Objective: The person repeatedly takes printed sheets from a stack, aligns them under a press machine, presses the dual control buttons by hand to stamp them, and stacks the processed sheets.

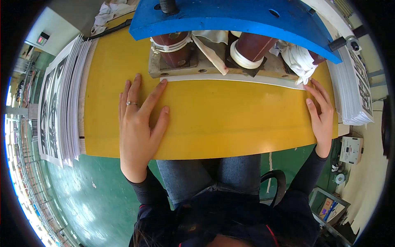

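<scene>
A long white strip of paper (230, 77) shows along the front of a metal block (201, 71), on the yellow tabletop (230, 123). My left hand (141, 119) lies on the yellow top, fingers spread, a ring on one finger; its index fingertip touches the strip's left end. At the strip's right end is my right hand (321, 111), its fingers apart and the fingertips against the end. Both hands hold nothing. Most of the paper is hidden under the block, if it extends there.
Above the block is a blue metal plate (230, 20) on dark red columns (252, 47) wrapped with white cloth (297, 59). Stacks of printed sheets stand at the left (66, 103) and right (354, 86). A black cable (111, 29) runs at the back left.
</scene>
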Available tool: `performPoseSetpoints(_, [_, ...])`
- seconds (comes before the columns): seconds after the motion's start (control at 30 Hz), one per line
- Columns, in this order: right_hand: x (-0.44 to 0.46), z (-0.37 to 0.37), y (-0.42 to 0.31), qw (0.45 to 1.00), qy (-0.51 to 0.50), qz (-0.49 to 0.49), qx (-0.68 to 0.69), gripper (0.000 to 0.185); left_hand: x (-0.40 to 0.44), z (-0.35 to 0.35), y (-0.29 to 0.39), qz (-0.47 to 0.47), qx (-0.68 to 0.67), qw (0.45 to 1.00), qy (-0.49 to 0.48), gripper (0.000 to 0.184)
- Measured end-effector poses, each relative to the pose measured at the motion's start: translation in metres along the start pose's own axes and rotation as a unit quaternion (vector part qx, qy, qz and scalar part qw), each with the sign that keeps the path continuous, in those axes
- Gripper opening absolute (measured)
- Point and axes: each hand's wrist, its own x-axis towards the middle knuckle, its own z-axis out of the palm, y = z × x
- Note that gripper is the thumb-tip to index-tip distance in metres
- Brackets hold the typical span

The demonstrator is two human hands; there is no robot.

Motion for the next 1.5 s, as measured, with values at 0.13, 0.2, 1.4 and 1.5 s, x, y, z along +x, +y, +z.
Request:
performPoseSetpoints(0.13, [0.0005,0.0001,0.0002,1.0,0.0,-0.002,-0.002,0.034,-0.0002,-0.0001,-0.0009,0.003,0.008,1.0,-0.001,0.046])
performPoseSetpoints(0.2, [0.0005,0.0002,0.0,1.0,0.001,-0.001,-0.001,0.034,-0.0004,0.0001,-0.0007,0.002,0.012,1.0,-0.002,0.046])
performPoseSetpoints(1.4, [-0.002,0.0012,-0.0004,0.999,0.023,-0.025,-0.004,0.032,0.0015,-0.0009,0.0004,0.021,-0.007,1.0,-0.002,0.046])
performPoseSetpoints(1.5, [-0.001,0.0015,0.0005,0.999,0.028,-0.032,-0.002,0.032,0.001,-0.0004,-0.0014,0.018,0.001,1.0,-0.006,0.047])
